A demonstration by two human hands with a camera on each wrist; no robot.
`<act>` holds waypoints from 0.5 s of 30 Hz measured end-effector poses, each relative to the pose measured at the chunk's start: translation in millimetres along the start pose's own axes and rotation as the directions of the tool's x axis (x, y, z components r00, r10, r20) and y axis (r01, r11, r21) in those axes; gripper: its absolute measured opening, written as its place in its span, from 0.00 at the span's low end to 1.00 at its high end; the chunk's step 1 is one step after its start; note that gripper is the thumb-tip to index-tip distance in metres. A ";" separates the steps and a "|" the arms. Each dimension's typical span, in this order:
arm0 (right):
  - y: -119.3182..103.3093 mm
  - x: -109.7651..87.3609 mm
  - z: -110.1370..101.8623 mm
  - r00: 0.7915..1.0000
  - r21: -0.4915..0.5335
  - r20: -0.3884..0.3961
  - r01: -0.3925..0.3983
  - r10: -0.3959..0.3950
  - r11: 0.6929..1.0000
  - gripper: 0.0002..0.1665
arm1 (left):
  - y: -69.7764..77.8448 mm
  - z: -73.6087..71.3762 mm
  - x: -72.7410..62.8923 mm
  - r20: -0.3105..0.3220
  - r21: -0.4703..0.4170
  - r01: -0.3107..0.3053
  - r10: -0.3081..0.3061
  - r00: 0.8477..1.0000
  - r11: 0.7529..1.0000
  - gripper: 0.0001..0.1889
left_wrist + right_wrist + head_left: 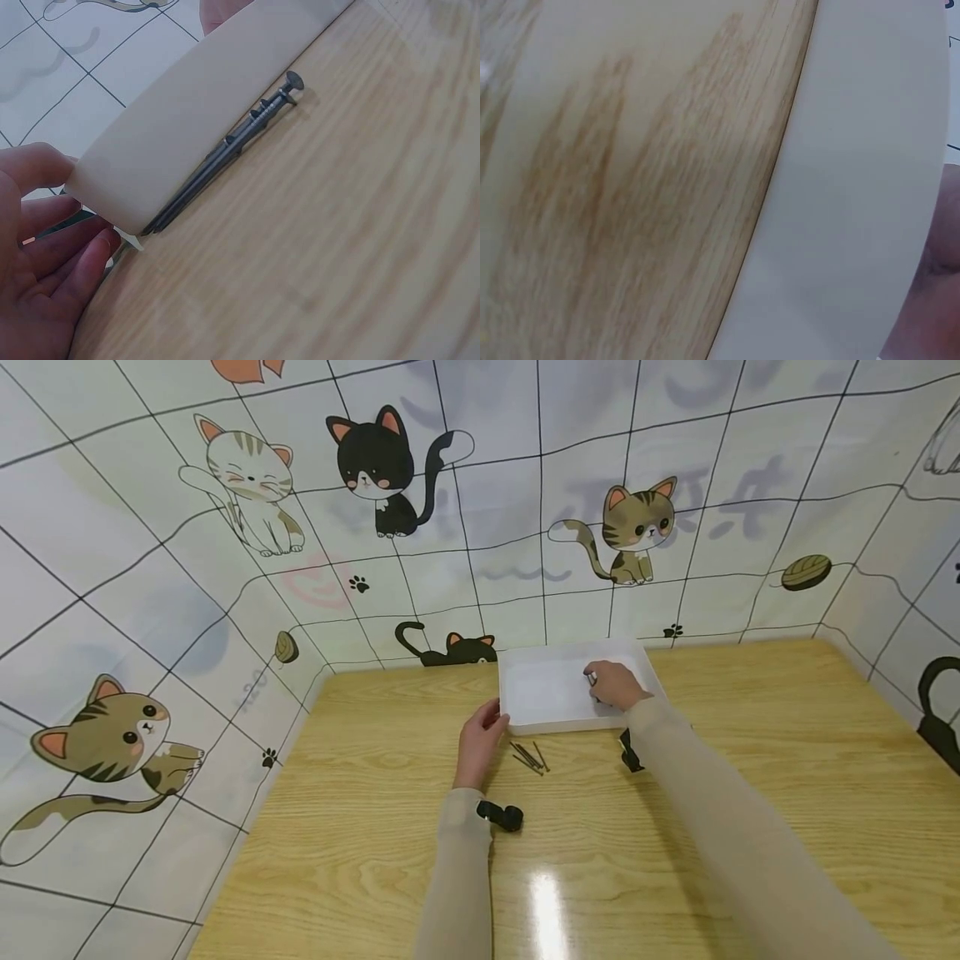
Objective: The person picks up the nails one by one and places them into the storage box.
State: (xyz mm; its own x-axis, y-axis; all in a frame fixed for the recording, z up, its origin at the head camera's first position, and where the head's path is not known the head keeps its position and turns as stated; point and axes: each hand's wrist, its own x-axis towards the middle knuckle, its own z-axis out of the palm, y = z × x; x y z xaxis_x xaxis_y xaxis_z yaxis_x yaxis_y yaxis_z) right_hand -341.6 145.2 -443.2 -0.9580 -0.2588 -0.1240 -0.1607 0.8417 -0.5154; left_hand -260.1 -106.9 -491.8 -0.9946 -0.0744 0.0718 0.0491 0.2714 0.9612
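Note:
A shallow white tray (562, 727) stands on the wooden table near the back wall. At its front left corner my left hand (480, 745) grips the edge, and the left wrist view shows the thumb and fingers (56, 247) around that corner. My right hand (617, 685) is inside the tray's right half, fingers curled round some thin metal nails (592, 678), mostly covered by the hand. Several loose dark nails (531, 757) lie in a small bunch on the table just before the tray's front wall. In the right wrist view the tray wall (840, 150) hides most of that hand.
Pale wood table (360, 860) runs to the cat-patterned wall covering (510, 527) at the back and sides. Black wrist cameras sit on both wrists, the left one (501, 815) close above the table.

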 end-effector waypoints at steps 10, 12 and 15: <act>1.3 0.9 1.0 1.000 -0.025 -0.009 0.015 -0.016 1.000 0.25 | -0.2 0.6 0.0 0.001 0.012 -0.002 0.002 1.000 1.000 0.22; 1.0 0.6 0.4 1.000 -0.020 -0.008 0.011 -0.011 1.000 0.25 | -0.6 0.7 0.1 0.001 0.012 -0.004 0.004 1.000 1.000 0.22; -0.3 -0.6 -0.1 1.000 -0.020 -0.010 0.010 -0.010 1.000 0.25 | -1.3 0.8 0.4 -0.001 0.010 -0.008 0.008 1.000 1.000 0.22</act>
State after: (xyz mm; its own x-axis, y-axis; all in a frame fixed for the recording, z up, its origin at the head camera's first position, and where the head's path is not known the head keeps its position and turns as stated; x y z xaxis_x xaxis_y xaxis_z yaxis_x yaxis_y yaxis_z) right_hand -341.0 145.1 -442.9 -0.9587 -0.2621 -0.1102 -0.1747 0.8487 -0.4993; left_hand -260.6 -106.5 -493.3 -0.9941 -0.0736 0.0795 0.0557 0.2820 0.9578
